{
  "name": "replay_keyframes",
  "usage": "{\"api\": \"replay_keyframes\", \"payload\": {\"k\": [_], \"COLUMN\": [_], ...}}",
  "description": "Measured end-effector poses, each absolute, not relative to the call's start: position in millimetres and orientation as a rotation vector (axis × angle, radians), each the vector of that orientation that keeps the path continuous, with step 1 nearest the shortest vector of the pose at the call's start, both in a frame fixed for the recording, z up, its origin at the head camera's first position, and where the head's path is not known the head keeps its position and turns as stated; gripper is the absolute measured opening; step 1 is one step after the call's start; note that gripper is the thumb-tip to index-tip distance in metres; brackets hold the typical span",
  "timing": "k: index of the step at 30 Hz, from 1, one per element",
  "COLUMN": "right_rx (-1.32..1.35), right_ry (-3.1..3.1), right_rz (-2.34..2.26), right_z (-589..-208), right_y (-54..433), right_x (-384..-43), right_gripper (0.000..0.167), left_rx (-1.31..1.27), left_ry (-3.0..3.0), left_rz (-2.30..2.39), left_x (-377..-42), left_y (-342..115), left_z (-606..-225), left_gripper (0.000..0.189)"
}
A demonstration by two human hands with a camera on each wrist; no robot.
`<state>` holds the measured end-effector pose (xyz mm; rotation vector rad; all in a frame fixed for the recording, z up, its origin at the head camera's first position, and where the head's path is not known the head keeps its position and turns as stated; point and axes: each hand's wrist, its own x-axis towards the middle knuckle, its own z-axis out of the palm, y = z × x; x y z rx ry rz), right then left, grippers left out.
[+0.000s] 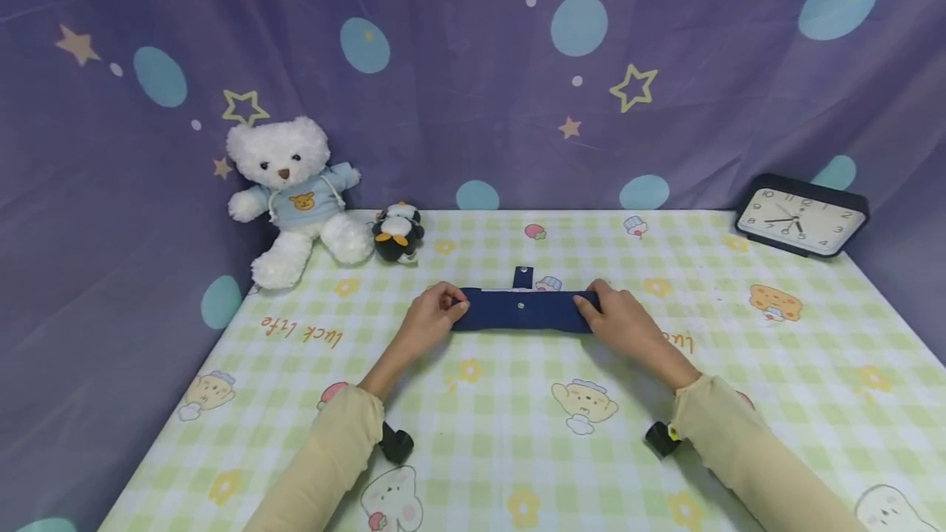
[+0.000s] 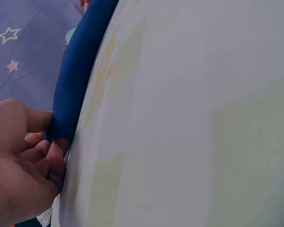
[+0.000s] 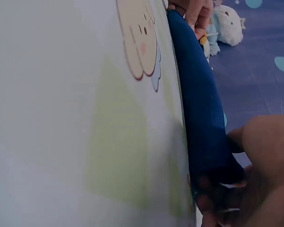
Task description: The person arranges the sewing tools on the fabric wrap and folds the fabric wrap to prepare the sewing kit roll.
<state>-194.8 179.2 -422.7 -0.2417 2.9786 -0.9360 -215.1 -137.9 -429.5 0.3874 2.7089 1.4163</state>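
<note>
A long, flat navy blue folded fabric case (image 1: 502, 317) lies across the middle of the table. One snap stud shows on its front, and a short strap (image 1: 523, 277) with another snap sticks out past its far edge, unfastened. My left hand (image 1: 434, 318) pinches the left end between thumb and fingers; the left wrist view shows the fingertips tucked under the blue fabric (image 2: 78, 71). At the opposite end my right hand (image 1: 621, 320) grips the corner, thumb on top. In the right wrist view that hand (image 3: 265, 165) is dark and partly blurred. What the case contains is hidden.
A white teddy bear (image 1: 291, 204) in a blue top sits at the back left, beside a small penguin toy (image 1: 397, 232). A black-framed clock (image 1: 801, 216) stands at the back right. A checked cloth (image 1: 502, 401) covers the table, with a purple curtain (image 1: 458, 121) behind.
</note>
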Motion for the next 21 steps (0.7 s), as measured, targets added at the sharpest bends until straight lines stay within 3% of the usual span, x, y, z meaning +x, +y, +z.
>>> {"api": "replay_keyframes", "payload": {"k": [7,15,21], "right_rx": [-0.252,-0.583,-0.679], "right_ry": [3.139,3.264,3.043], "right_rz": [-0.798,-0.850,-0.847], "right_z": [-413.1,-404.0,-404.2], "right_y": [167.4,141.7,127.5], "right_x": [-198.2,-229.2,-254.0], "right_gripper": [0.031,0.017,0.026], "left_rx": [0.382,0.384,0.375], "left_ry": [2.712,2.682,2.672], "left_rz": [1.413,1.443,1.453], "left_x": [-214.7,-214.1,-214.0], "left_y": [-138.9,-138.6,-139.0], "left_z": [-429.2,-428.6,-429.1], "left_gripper": [0.012,0.011,0.010]}}
